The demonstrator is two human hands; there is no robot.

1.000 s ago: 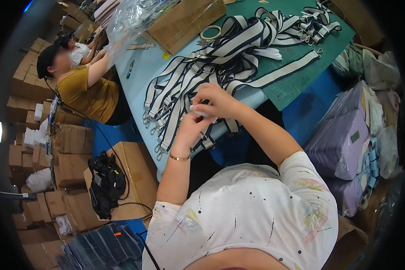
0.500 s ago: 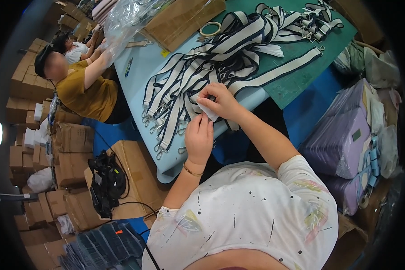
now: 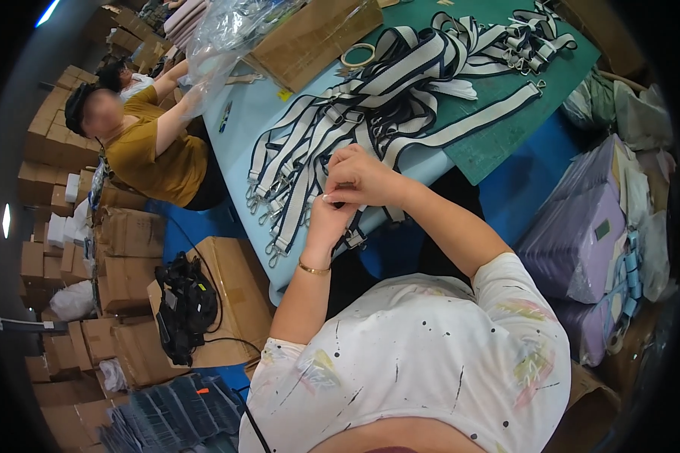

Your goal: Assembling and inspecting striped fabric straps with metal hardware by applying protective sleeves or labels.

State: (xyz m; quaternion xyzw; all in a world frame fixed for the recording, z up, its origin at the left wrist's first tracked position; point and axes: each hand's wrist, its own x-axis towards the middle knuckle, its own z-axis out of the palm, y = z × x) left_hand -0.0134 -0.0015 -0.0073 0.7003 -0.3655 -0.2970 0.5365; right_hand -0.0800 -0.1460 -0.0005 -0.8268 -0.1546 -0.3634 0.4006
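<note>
My two hands meet over the near edge of the table, in front of a heap of straps. My right hand [image 3: 362, 179] is closed, its fingers curled and pinched together right at my left hand; what they hold, if anything, is hidden. Underneath, my left hand [image 3: 328, 223] is upright with its fingers mostly covered by the right one, so their pose does not show. White straps [image 3: 423, 57] with dark navy edges and metal snap hooks lie tangled just beyond both hands. One strap [image 3: 479, 121] stretches out to the right, its hook on the green mat.
A light blue table [image 3: 230, 155] carries a green cutting mat [image 3: 498, 151], a cardboard box [image 3: 317, 41] and a tape roll [image 3: 357, 55]. At left a person in a mustard shirt [image 3: 158, 158] handles clear plastic. Wrapped purple goods [image 3: 570, 226] stand at right; a carton [image 3: 234, 302] is at lower left.
The white piece that showed between my hands is now out of sight. My right hand has curled over the left, and the left has risen slightly. The other person's arms have moved.
</note>
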